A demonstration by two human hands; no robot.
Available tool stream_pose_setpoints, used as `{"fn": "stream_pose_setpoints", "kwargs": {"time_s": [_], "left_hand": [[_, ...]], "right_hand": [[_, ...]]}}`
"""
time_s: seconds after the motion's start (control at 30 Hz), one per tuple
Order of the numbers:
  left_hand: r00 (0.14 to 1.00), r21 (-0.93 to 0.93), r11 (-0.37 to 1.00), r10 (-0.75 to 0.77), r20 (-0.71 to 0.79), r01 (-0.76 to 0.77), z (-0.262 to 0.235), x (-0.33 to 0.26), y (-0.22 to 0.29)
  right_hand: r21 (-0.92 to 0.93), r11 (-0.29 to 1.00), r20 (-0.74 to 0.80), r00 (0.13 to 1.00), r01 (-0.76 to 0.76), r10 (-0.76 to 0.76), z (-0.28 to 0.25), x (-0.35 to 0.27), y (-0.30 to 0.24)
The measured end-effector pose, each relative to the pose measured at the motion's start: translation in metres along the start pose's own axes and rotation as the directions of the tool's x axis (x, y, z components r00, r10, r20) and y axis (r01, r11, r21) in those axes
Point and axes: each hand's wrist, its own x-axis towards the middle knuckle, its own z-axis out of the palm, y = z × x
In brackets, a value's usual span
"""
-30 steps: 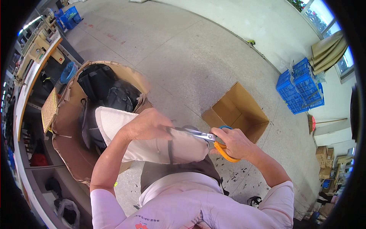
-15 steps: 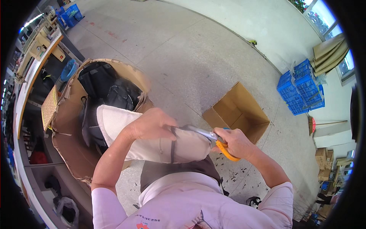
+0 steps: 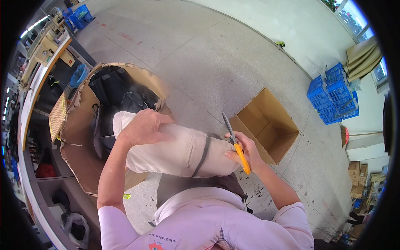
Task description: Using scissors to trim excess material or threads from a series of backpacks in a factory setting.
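A beige fabric bag (image 3: 175, 152) with a short zip and a dark strap (image 3: 203, 156) across it lies over my lap. My left hand (image 3: 143, 128) is closed on its upper left part, with the fingertips partly blurred. My right hand (image 3: 246, 151) holds a pair of scissors (image 3: 240, 156) with orange handles, at the bag's right end. The blades point up and away from me, clear of the fabric. The right thumb rests against the bag's end.
A large torn-edged carton (image 3: 79, 166) with black bags (image 3: 110, 85) inside stands at my left, beside a worktable (image 3: 41, 77). An open cardboard box (image 3: 266, 125) sits on the floor ahead right. Blue crates (image 3: 333, 98) are stacked by the wall.
The scissors have swung from lying across the strap to pointing up, off the fabric. The bag has turned, showing its zip and strap more fully. My left hand has shifted left along it.
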Motion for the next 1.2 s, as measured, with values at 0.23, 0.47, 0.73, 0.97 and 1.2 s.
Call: {"fn": "stream_pose_setpoints", "kwargs": {"time_s": [0.23,0.47,0.73,0.97,1.2], "left_hand": [[0.998,-0.324,0.945,0.034,-0.061,-0.052,0.007,-0.002,-0.009],[0.953,-0.318,0.906,0.226,-0.200,-0.281,0.014,-0.003,-0.017],[0.951,-0.293,0.914,0.228,-0.208,-0.283,0.013,-0.007,-0.015],[0.953,-0.288,0.917,0.223,-0.205,-0.276,0.013,-0.008,-0.018],[0.954,-0.244,0.934,0.213,-0.212,-0.262,0.008,-0.009,-0.004]], "right_hand": [[-0.588,0.806,0.152,0.988,0.063,0.033,-0.023,0.002,-0.034],[-0.895,0.355,0.282,0.959,0.271,-0.020,-0.030,0.010,-0.056],[-0.853,0.267,0.445,0.892,0.448,-0.073,-0.029,0.026,-0.066],[-0.796,0.337,0.471,0.864,0.503,-0.176,-0.035,0.028,-0.037],[-0.825,0.452,0.356,0.933,0.341,-0.054,-0.022,0.031,-0.064]]}}
